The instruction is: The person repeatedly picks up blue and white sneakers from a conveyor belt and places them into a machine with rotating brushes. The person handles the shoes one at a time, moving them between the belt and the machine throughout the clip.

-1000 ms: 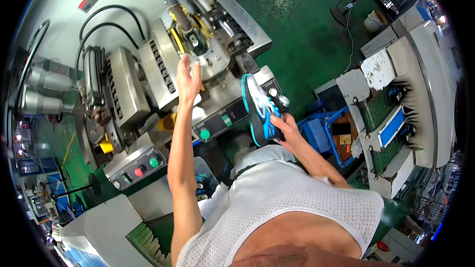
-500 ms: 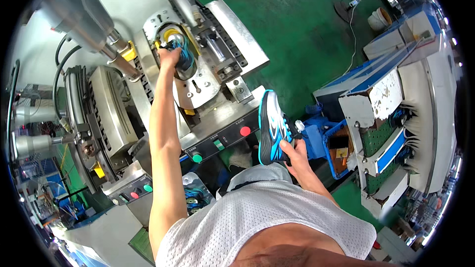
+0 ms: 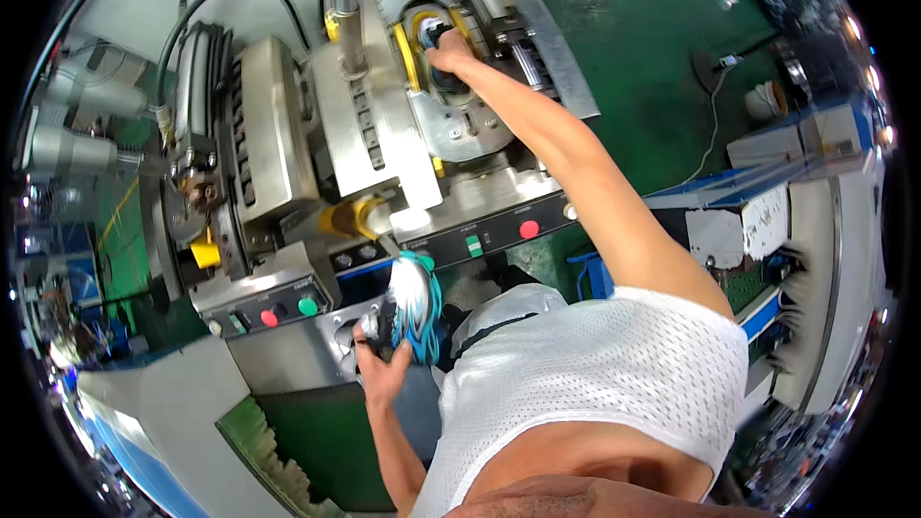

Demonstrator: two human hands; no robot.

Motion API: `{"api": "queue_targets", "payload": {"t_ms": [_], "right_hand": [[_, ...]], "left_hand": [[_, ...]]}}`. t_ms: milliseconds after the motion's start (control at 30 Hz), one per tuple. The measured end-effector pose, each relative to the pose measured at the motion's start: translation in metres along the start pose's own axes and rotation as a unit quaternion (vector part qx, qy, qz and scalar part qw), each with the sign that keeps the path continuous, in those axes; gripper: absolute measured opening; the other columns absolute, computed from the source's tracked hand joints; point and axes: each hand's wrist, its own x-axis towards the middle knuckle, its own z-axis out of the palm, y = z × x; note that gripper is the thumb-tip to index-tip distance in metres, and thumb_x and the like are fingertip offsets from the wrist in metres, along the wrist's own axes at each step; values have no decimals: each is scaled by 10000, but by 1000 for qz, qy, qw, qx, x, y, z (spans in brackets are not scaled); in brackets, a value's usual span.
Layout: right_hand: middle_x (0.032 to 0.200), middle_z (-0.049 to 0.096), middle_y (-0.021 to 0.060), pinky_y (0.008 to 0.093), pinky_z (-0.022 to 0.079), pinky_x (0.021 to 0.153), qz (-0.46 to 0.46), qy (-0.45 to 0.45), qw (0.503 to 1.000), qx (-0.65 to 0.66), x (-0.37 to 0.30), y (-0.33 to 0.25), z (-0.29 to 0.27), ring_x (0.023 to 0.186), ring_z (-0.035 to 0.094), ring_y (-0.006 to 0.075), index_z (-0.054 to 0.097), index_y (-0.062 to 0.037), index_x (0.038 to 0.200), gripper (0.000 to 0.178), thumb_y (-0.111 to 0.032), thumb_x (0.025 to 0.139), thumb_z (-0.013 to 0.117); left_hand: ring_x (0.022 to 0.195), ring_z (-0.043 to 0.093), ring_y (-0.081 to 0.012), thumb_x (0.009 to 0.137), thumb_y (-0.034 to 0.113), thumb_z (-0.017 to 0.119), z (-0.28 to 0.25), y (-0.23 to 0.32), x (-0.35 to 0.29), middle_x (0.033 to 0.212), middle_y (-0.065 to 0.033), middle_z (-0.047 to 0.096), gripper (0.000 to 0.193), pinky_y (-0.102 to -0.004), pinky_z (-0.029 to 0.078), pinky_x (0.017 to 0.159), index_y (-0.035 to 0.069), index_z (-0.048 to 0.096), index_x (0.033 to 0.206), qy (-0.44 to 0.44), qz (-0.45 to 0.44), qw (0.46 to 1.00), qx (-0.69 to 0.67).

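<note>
My left hand [image 3: 382,357] is low, near the front edge of the machine [image 3: 288,163], fingers closed around a blue-and-white shoe [image 3: 414,309]. I hold the shoe upright-ish, toe up, just below the control panel with the red button [image 3: 271,317] and green button [image 3: 307,306].

My right hand [image 3: 449,50] is stretched out to the far side of the machine, arm fully extended across the steel top. It sits on the dark part [image 3: 443,77] inside the yellow ring fixture [image 3: 411,38]; fingers are curled down onto it, but I can't tell if they actually grip it or just press.

A second panel with a red button [image 3: 529,228] and a green switch [image 3: 474,246] lies under my right forearm. Black hoses [image 3: 206,0] run along the far-left side. The green floor [image 3: 652,48] lies beyond the machine.
</note>
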Motion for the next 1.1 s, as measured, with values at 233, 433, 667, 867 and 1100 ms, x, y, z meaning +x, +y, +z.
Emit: {"api": "queue_targets", "payload": {"t_ms": [233,433,667,867,1100], "right_hand": [[979,656,282,463,523,798,-68,-86,990,-84,-28,-17,52,923,651,412,614,103,1037,471,-316,827,659],[1112,665,218,415,486,841,-140,-73,985,-69,50,30,44,1003,649,356,571,93,1218,601,-324,814,726],[1489,309,308,396,227,1160,-450,-86,889,-6,-333,-98,7,1396,319,384,282,110,1433,720,-209,892,635],[1511,142,363,512,131,1181,-480,-209,771,-362,-431,-12,97,1421,108,514,153,168,1433,966,-151,743,748],[1515,163,351,512,155,1168,-465,-229,814,-263,-474,-38,79,1426,136,493,162,97,1472,888,-67,787,701]], "left_hand": [[1239,468,-305,756,-2,678,-51,-156,-223,1330,-209,460,744,-384,350,1075,-70,294,1389,442,-221,866,80],[1155,533,-329,787,127,753,-93,-326,-194,1264,-247,508,699,-401,399,1007,-58,336,1317,624,-129,768,65],[1118,498,-447,781,99,684,-63,-311,-109,1160,-295,517,541,-479,375,984,-105,431,1213,564,-225,789,93],[1282,403,-417,838,264,696,-84,-325,-153,1374,-297,385,783,-477,330,1076,-70,268,1403,454,-143,879,-36],[1221,437,-429,924,140,564,-307,-414,-229,1338,-252,455,461,-474,355,1057,-18,430,1336,493,-105,843,188]]}}
